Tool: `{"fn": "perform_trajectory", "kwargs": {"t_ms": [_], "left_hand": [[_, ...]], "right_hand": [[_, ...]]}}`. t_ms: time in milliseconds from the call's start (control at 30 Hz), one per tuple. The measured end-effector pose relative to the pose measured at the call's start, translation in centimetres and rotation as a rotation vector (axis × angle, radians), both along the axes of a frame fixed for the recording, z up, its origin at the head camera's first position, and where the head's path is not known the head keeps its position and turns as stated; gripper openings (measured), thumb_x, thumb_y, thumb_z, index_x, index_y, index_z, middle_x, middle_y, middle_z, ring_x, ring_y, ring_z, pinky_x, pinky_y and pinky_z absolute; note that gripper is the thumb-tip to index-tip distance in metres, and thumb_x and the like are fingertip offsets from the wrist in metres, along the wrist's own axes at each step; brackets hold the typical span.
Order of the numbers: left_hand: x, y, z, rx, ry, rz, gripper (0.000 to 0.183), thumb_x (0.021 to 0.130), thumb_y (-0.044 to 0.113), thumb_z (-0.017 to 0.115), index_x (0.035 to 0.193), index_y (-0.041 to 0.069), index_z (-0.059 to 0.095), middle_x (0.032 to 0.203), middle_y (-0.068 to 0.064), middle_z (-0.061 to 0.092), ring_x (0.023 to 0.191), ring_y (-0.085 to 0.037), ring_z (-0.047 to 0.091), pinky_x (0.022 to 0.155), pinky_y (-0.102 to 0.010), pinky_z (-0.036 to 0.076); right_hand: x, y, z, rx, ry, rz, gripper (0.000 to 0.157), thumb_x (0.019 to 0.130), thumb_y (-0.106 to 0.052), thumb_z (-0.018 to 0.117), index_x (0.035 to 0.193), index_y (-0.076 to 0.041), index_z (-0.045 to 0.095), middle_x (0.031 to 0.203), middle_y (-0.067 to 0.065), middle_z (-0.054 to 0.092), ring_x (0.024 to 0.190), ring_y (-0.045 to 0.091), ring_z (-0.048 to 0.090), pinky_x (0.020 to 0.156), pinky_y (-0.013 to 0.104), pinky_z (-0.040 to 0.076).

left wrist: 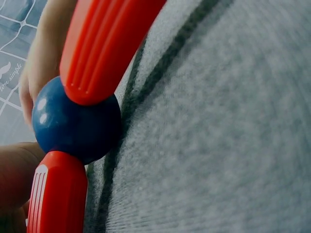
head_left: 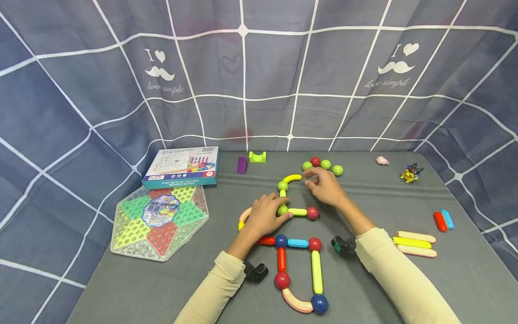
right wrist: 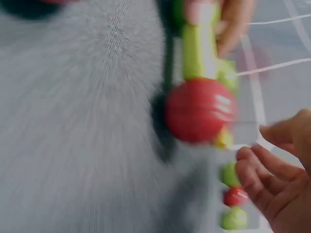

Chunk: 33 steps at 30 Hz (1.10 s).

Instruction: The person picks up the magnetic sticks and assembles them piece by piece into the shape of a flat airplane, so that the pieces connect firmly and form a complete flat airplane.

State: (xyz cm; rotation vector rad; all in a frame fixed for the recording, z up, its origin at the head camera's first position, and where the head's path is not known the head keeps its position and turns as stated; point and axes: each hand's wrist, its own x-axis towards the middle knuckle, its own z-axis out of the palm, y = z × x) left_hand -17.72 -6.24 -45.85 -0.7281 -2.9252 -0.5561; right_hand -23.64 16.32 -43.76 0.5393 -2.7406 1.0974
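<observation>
On the grey cloth lies a figure of magnetic rods and balls. My left hand pinches a light-green ball in it between thumb and fingers. From that ball a yellow-green rod runs to a red ball, large in the right wrist view. Above it stand another green ball and a curved yellow rod. My right hand hovers just right of the curved rod, fingers loosely bent and holding nothing. Below, a dark blue ball joins red rods.
Loose green and red balls sit beyond my right hand. Several straight rods lie at right, near short red and blue rods. A box and a star-patterned board occupy the left. Small toy figures stand back right.
</observation>
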Motion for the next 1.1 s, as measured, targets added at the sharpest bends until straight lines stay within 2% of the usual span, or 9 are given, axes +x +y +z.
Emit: {"fn": "perform_trajectory", "kwargs": {"t_ms": [167,333,467,567,667,733,900,1000,1100], "left_hand": [[0.0,0.1,-0.1,-0.007,-0.001,0.001,0.044,0.088,0.051,0.06,0.124,0.027,0.062,0.102,0.002,0.057,0.079,-0.016,0.046,0.07,-0.036,0.037],[0.0,0.1,0.0,-0.009,-0.001,0.003,0.043,0.089,0.051,0.059,0.125,0.027,0.062,0.101,0.002,0.056,0.08,-0.016,0.046,0.072,-0.037,0.037],[0.0,0.0,0.0,-0.007,0.007,0.005,0.042,0.089,0.05,0.06,0.124,0.027,0.062,0.098,0.002,0.056,0.079,-0.016,0.046,0.071,-0.038,0.037],[0.1,0.1,-0.1,-0.019,0.014,0.0,0.04,0.089,0.05,0.061,0.121,0.027,0.064,0.095,0.002,0.055,0.078,-0.016,0.045,0.07,-0.037,0.037],[0.2,0.1,-0.1,-0.037,0.02,-0.005,0.037,0.089,0.05,0.06,0.119,0.027,0.066,0.093,0.002,0.053,0.077,-0.015,0.044,0.069,-0.036,0.036],[0.2,0.1,-0.1,-0.043,0.016,0.0,0.036,0.09,0.049,0.059,0.118,0.027,0.067,0.093,0.002,0.052,0.077,-0.016,0.044,0.069,-0.036,0.035],[0.4,0.3,0.0,-0.052,0.011,0.019,0.033,0.09,0.047,0.059,0.115,0.027,0.067,0.094,0.001,0.052,0.078,-0.017,0.044,0.07,-0.037,0.035],[0.5,0.4,0.0,-0.058,0.015,0.017,0.031,0.09,0.047,0.06,0.113,0.026,0.068,0.094,0.001,0.053,0.079,-0.018,0.045,0.071,-0.038,0.036],[0.5,0.6,0.0,-0.059,0.01,0.01,0.031,0.091,0.047,0.059,0.112,0.026,0.067,0.096,0.001,0.052,0.082,-0.018,0.045,0.071,-0.038,0.037]], "right_hand": [[5.2,5.6,1.5,0.065,0.087,-0.027,0.017,0.09,-0.013,0.066,0.106,-0.008,0.068,0.092,0.005,0.068,0.077,0.019,0.062,0.062,0.035,0.047],[10.0,12.5,1.5,0.183,0.116,-0.193,0.016,0.088,-0.015,0.068,0.103,-0.008,0.07,0.086,0.003,0.067,0.071,0.014,0.057,0.057,0.031,0.04],[12.3,16.4,1.0,0.239,0.052,-0.317,0.021,0.087,-0.02,0.069,0.104,-0.007,0.069,0.085,0.005,0.068,0.066,0.005,0.053,0.057,0.031,0.039],[12.9,17.5,0.4,0.254,0.016,-0.347,0.025,0.087,-0.022,0.069,0.105,-0.006,0.068,0.085,0.006,0.068,0.066,0.004,0.053,0.056,0.03,0.04],[12.2,16.8,0.0,0.252,0.011,-0.318,0.028,0.088,-0.024,0.068,0.108,-0.005,0.067,0.09,0.008,0.067,0.071,0.013,0.054,0.06,0.033,0.039],[10.8,15.5,-0.2,0.254,0.018,-0.282,0.032,0.089,-0.025,0.067,0.113,-0.005,0.064,0.095,0.012,0.066,0.075,0.019,0.055,0.063,0.037,0.039],[5.1,11.8,-0.4,0.242,0.01,-0.191,0.048,0.089,-0.022,0.066,0.13,-0.002,0.051,0.114,0.025,0.056,0.095,0.038,0.054,0.077,0.054,0.039],[1.6,10.0,-0.6,0.253,-0.041,-0.182,0.058,0.09,-0.022,0.063,0.14,-0.004,0.041,0.126,0.03,0.045,0.112,0.048,0.045,0.088,0.062,0.034],[-0.8,8.8,-0.7,0.298,-0.096,-0.192,0.061,0.092,-0.023,0.059,0.146,-0.009,0.033,0.134,0.031,0.036,0.117,0.052,0.039,0.089,0.066,0.032]]}}
